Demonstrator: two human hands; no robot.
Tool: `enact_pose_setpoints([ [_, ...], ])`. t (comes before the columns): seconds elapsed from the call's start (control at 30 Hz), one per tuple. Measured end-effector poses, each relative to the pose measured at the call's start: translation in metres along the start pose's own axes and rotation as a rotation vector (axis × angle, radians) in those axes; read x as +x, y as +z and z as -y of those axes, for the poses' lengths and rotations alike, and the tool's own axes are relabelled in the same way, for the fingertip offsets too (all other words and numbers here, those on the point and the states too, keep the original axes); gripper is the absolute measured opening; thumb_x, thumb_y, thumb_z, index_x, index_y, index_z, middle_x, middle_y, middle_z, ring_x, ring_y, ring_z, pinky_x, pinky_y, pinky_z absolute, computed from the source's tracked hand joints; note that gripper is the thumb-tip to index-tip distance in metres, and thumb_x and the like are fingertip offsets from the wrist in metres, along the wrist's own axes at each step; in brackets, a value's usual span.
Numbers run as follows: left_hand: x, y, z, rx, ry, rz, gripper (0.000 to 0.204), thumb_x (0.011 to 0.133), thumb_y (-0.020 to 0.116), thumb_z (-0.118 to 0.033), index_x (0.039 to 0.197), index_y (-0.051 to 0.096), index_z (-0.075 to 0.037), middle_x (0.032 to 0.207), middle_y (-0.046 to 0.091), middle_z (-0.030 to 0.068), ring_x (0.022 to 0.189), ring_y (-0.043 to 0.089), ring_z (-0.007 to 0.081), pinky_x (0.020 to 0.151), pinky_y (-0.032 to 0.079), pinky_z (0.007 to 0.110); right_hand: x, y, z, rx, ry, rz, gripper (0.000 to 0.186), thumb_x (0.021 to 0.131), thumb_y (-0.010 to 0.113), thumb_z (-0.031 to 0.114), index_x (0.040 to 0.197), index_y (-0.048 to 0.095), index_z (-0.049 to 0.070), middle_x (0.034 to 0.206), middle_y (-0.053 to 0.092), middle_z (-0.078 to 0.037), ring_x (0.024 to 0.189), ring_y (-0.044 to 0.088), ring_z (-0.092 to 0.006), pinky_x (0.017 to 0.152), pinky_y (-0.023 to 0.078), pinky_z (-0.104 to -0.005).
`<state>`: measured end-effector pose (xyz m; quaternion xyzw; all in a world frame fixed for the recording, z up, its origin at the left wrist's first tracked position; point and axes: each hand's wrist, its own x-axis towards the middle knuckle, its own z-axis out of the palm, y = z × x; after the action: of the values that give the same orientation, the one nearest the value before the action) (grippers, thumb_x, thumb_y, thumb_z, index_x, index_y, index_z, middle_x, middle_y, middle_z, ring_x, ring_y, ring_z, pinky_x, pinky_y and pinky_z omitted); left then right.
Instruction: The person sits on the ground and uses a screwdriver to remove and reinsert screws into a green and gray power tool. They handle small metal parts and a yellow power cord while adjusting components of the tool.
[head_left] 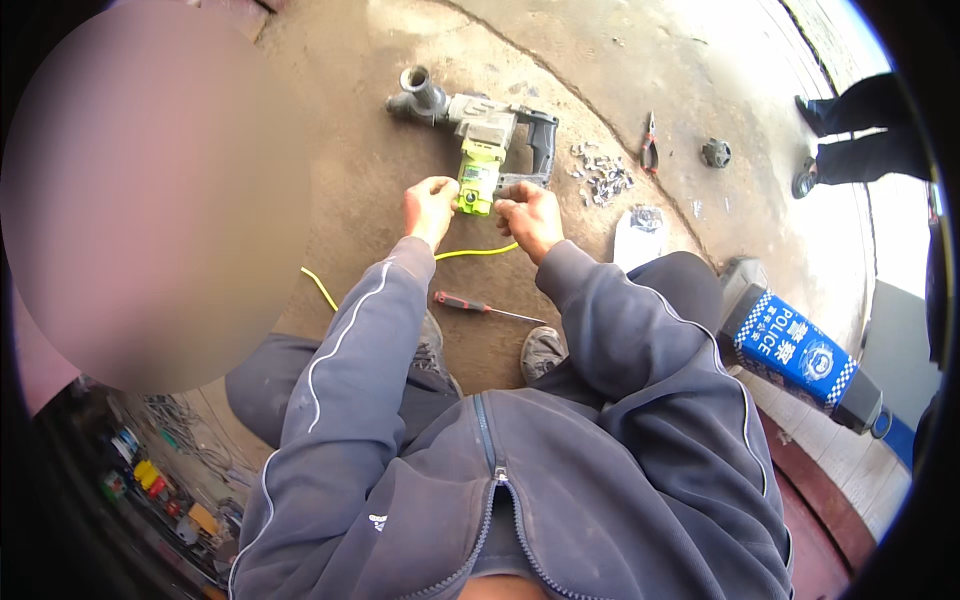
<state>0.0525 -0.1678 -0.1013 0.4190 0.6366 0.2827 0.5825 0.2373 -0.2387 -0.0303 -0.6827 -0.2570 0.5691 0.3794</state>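
Observation:
A rotary hammer with a grey body, a dark rear handle and a bright green motor housing lies on the ground before me. My left hand is at the left side of the green housing, fingers bent and drawn together at its edge. On the other side, my right hand has its fingers curled and pinched between the housing's near end and the handle's foot. Whatever small thing either pinch may hold is too small to make out. A yellow-green cord runs beneath my wrists.
A red-handled screwdriver lies between my shoes. To the right are a heap of small dark pieces, pliers, a round grey part and a blue-panelled box. Another person's legs stand far right; cluttered tools lie lower left.

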Motion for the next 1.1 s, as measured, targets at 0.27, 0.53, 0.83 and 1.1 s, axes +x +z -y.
enact_pose_setpoints([
  [0.27, 0.007, 0.007, -0.004, -0.076, -0.185, 0.077, 0.026, 0.097, 0.085, -0.027, 0.102, 0.075, -0.004, 0.085, 0.072, 0.0032, 0.065, 0.064, 0.0108, 0.055, 0.049, 0.027, 0.008, 0.000, -0.013, 0.386, 0.139, -0.086, 0.014, 0.095, 0.071, 0.000, 0.107, 0.069, -0.006, 0.092, 0.074, -0.014, 0.071, 0.074, -0.0219, 0.063, 0.062, -0.0349],
  [0.53, 0.016, 0.007, -0.008, -0.039, -0.201, 0.195, 0.019, 0.096, 0.083, -0.018, 0.105, 0.075, -0.004, 0.088, 0.073, 0.0034, 0.067, 0.067, 0.0109, 0.057, 0.054, 0.027, -0.006, -0.005, -0.001, 0.402, 0.133, -0.025, 0.014, 0.096, 0.067, 0.004, 0.107, 0.064, -0.004, 0.096, 0.075, -0.018, 0.075, 0.076, -0.0241, 0.067, 0.064, -0.0346],
  [0.83, 0.009, 0.003, 0.000, -0.025, -0.199, 0.162, 0.020, 0.096, 0.084, -0.015, 0.109, 0.074, -0.005, 0.092, 0.074, 0.0037, 0.072, 0.069, 0.0119, 0.061, 0.058, 0.029, 0.020, -0.002, -0.011, 0.253, 0.087, 0.050, 0.004, 0.088, 0.061, 0.003, 0.091, 0.062, 0.005, 0.083, 0.068, -0.011, 0.058, 0.064, -0.0182, 0.049, 0.050, -0.0298],
  [1.1, 0.008, 0.011, 0.010, -0.086, -0.185, 0.147, 0.024, 0.094, 0.083, -0.008, 0.115, 0.073, -0.002, 0.096, 0.076, 0.0072, 0.075, 0.070, 0.0151, 0.063, 0.060, 0.032, 0.048, 0.015, -0.032, 0.066, 0.111, 0.027, 0.018, 0.097, 0.075, 0.014, 0.105, 0.077, -0.002, 0.078, 0.071, -0.005, 0.063, 0.066, -0.0159, 0.055, 0.053, -0.0314],
])
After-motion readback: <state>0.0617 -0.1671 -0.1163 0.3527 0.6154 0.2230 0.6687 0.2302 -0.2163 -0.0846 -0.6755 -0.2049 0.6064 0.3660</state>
